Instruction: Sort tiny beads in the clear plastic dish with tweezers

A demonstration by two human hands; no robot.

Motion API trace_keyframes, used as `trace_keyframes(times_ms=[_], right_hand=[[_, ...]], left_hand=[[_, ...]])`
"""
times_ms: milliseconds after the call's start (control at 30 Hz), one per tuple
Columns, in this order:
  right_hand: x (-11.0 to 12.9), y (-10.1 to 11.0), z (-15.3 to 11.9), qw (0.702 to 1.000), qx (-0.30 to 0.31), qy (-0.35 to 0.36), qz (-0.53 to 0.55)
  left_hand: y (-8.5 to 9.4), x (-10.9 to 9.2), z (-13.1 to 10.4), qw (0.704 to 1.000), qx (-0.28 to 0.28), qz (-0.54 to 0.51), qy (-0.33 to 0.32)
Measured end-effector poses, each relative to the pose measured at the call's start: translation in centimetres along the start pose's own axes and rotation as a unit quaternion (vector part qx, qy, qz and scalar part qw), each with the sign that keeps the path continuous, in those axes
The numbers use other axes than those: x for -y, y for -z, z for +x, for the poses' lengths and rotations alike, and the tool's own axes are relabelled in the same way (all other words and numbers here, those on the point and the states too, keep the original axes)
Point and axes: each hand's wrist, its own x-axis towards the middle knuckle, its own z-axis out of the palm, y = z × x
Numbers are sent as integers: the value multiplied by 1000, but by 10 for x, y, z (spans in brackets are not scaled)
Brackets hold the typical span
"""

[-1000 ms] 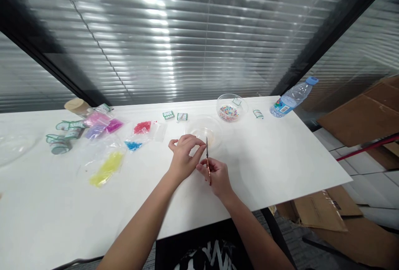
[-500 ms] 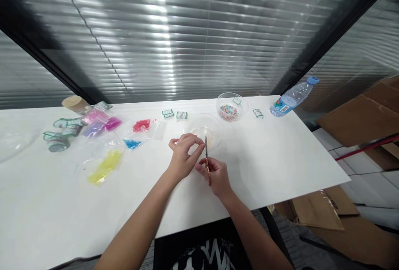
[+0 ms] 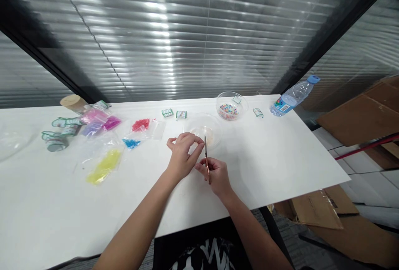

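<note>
Scissors (image 3: pixel 206 159) with copper-coloured handles are gripped in my right hand (image 3: pixel 215 175), their blades pointing away from me. My left hand (image 3: pixel 183 153) pinches thumb and forefinger together right beside the blade tips; whatever lies between those fingertips is too small to make out. Just beyond both hands sits a shallow clear bowl (image 3: pixel 215 126) with some pale contents, partly covered by my left hand. Farther back, a second clear bowl (image 3: pixel 229 112) holds many small multicoloured beads and a small green-and-white packet (image 3: pixel 237 100).
Bags of yellow (image 3: pixel 104 168), blue (image 3: pixel 131 143), red (image 3: pixel 140 125) and pink beads (image 3: pixel 93 116) lie on the left. Spools of thread (image 3: pixel 56 141) stand beyond them, near a wooden-looking cylinder (image 3: pixel 73 102). A water bottle (image 3: pixel 288 99) leans at the back right; cardboard boxes (image 3: pixel 361 107) lie past the table's edge.
Almost nothing differs. Both hands and the scissors keep nearly the same position beside the bowl, while the view has shifted very slightly.
</note>
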Motion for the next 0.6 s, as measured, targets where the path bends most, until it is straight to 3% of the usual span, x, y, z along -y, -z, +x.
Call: trace_keyframes(times_ms=[600], right_hand=[[1, 0, 1, 1000, 4, 12, -22]], left_hand=[[-5, 4, 0, 988, -56, 109, -90]])
